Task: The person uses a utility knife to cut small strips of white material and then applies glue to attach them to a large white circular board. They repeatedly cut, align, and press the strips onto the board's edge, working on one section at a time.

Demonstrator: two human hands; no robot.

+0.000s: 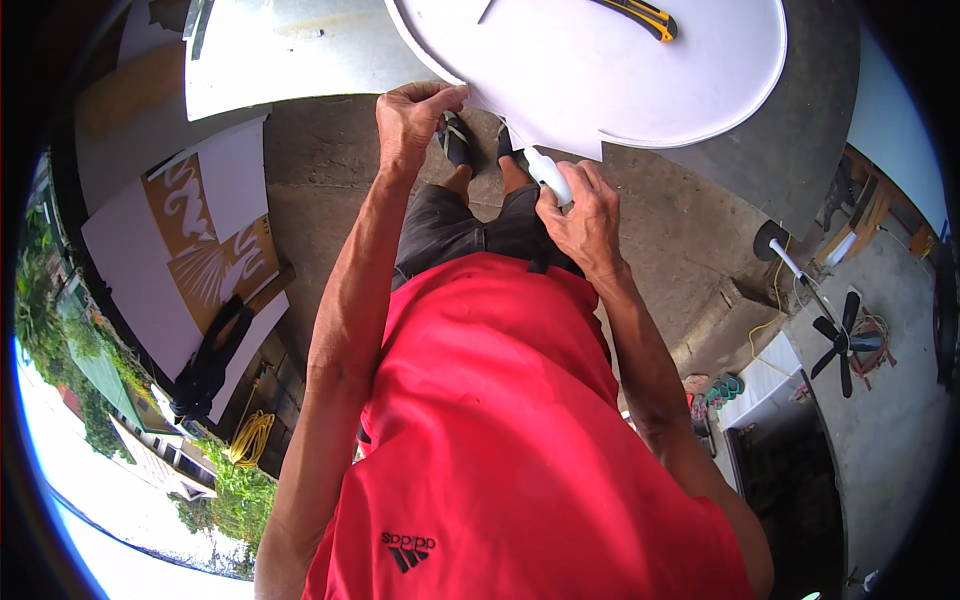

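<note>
A white round-edged panel (600,70) with a thin raised rim lies in front of me at the top. My left hand (410,120) is closed in a pinch at the near left end of the white rim strip (425,58). In my right hand (585,215) is a white squeeze bottle (547,175) with a narrow nozzle, gripped by closed fingers. Its tip points up and left toward the panel's near edge, close to the left hand; whether it touches cannot be seen. A yellow and black utility knife (645,15) rests on the panel.
A pale sheet (300,60) lies left of the panel. Cut boards with brown patterned pieces (200,230) and a yellow coiled cord (252,438) are at the left. On the right stand a fan with dark blades (845,340) and several slippers (722,390). My feet are below the panel.
</note>
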